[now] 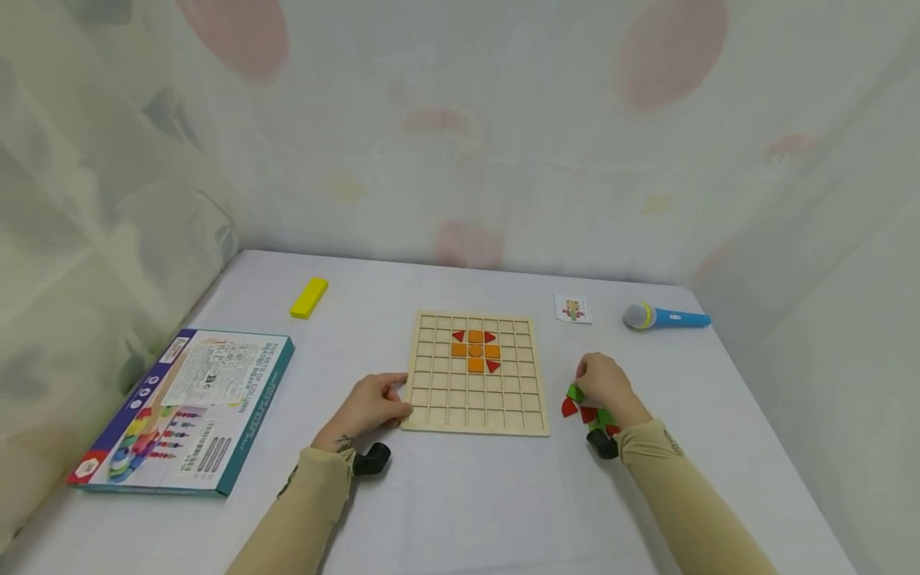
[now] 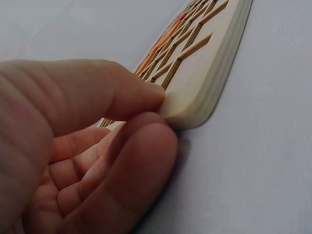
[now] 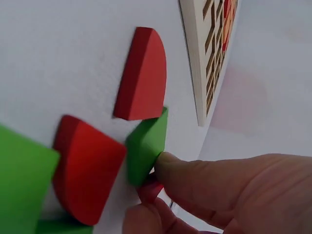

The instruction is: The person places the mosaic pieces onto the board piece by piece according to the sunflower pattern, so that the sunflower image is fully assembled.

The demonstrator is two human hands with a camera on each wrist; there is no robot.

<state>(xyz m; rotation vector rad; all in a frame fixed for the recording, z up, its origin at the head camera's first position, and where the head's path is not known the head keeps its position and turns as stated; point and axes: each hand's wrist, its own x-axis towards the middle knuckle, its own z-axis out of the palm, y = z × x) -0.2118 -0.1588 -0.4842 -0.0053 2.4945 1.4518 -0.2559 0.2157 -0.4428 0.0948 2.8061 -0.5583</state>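
A wooden grid board [image 1: 438,403] lies mid-table, bearing orange pieces [image 1: 476,365] in a cross and three red pieces [image 1: 492,366] at its corners. My left hand [image 1: 370,407] grips the board's near left corner, thumb and finger meeting at the edge in the left wrist view. Right of the board, my right hand [image 1: 607,387] pinches a small red block [image 3: 150,190], partly hidden by the fingers. Touching the thumb is a green block [image 3: 147,146]. Around it lie red quarter-round blocks [image 3: 144,73] and a larger-looking green block [image 3: 22,183].
A pattern card [image 1: 573,309] lies behind the right hand, with a blue toy microphone [image 1: 668,318] beside it. At the left are a flat toy box [image 1: 190,407] and a yellow block [image 1: 309,298]. Patterned cloth hangs behind the table and along both sides.
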